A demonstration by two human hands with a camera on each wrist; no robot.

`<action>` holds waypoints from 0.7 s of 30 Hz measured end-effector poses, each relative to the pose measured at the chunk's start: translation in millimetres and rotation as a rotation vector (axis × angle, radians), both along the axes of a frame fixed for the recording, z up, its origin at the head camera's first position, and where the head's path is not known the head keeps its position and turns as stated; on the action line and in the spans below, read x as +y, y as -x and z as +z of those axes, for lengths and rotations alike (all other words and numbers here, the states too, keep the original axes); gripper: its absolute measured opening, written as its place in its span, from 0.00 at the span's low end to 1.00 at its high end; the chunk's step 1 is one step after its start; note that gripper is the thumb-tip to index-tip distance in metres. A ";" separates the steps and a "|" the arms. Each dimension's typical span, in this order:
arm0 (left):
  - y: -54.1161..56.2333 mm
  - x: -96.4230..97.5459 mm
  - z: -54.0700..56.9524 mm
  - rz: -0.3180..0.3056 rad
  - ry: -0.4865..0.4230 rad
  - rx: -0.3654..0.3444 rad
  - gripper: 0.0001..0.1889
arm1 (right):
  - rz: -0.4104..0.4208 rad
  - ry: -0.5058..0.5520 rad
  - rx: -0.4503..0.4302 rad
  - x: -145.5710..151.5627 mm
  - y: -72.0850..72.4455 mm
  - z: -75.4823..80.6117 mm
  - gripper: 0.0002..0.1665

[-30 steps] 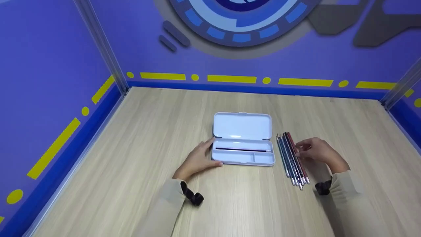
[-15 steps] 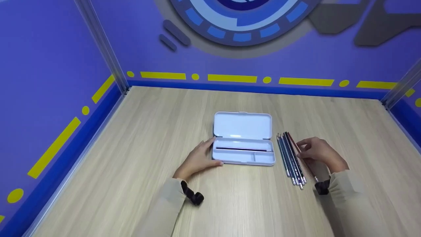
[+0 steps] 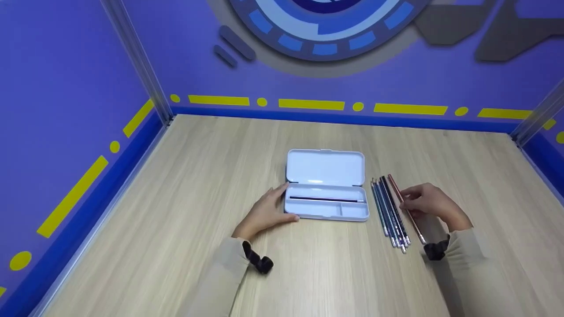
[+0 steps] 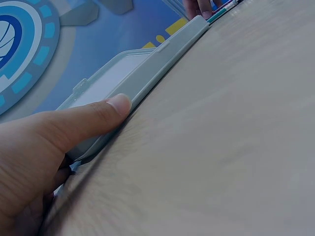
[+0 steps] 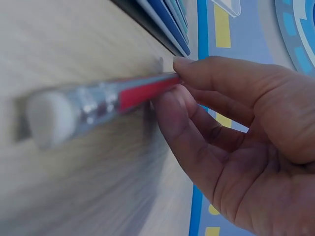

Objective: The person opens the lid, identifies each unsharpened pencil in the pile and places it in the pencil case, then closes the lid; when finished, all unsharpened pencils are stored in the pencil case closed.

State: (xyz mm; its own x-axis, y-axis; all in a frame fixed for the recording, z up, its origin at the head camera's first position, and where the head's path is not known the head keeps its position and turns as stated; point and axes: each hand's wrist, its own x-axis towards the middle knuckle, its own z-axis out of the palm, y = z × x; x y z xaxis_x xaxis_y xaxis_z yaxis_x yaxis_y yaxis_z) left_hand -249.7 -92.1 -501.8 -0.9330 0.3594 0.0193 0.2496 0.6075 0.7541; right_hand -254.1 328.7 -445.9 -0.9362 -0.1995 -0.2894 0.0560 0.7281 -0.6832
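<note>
A white pencil case [image 3: 326, 211] lies with its lid laid back, and one dark pencil [image 3: 326, 199] rests in its rear compartment. My left hand [image 3: 265, 214] holds the case's left end, the thumb [image 4: 106, 112] along its front side and the other fingers mostly hidden at the left. Between thumb and fingertips, my right hand [image 3: 429, 203] pinches a red pencil [image 3: 394, 186]; its white eraser end [image 5: 54, 118] points toward the right wrist camera. Just left of it, several dark and blue-green pencils [image 3: 387, 213] lie side by side on the table, apart from the red one.
The wooden table [image 3: 326, 273] meets a blue and yellow printed panel [image 3: 282, 83] at the back. Another panel [image 3: 57, 110] stands along the left, with a metal post [image 3: 136, 61] at the corner. A black wrist strap [image 3: 257, 259] sits at the left cuff.
The red pencil has come away from the row of pencils, shifted to the right in my right hand's pinch. My left hand and the pencil case stay in place.
</note>
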 end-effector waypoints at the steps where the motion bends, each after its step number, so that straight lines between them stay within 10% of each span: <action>1: 0.1 0.0 -0.1 0.001 0.001 0.000 0.52 | -0.002 0.001 0.003 0.3 0.1 0.0 0.32; 21: 0.2 0.7 -0.6 0.004 0.004 0.001 0.52 | -0.031 -0.017 0.135 -7.0 3.0 16.3 0.25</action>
State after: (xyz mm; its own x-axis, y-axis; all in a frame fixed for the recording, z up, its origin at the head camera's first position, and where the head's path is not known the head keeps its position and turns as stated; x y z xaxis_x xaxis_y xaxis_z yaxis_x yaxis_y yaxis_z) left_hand -249.9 -91.4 -502.4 -0.9345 0.3556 0.0188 0.2477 0.6112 0.7517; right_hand -257.2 321.6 -429.7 -0.9725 -0.1655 -0.1637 -0.0124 0.7392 -0.6734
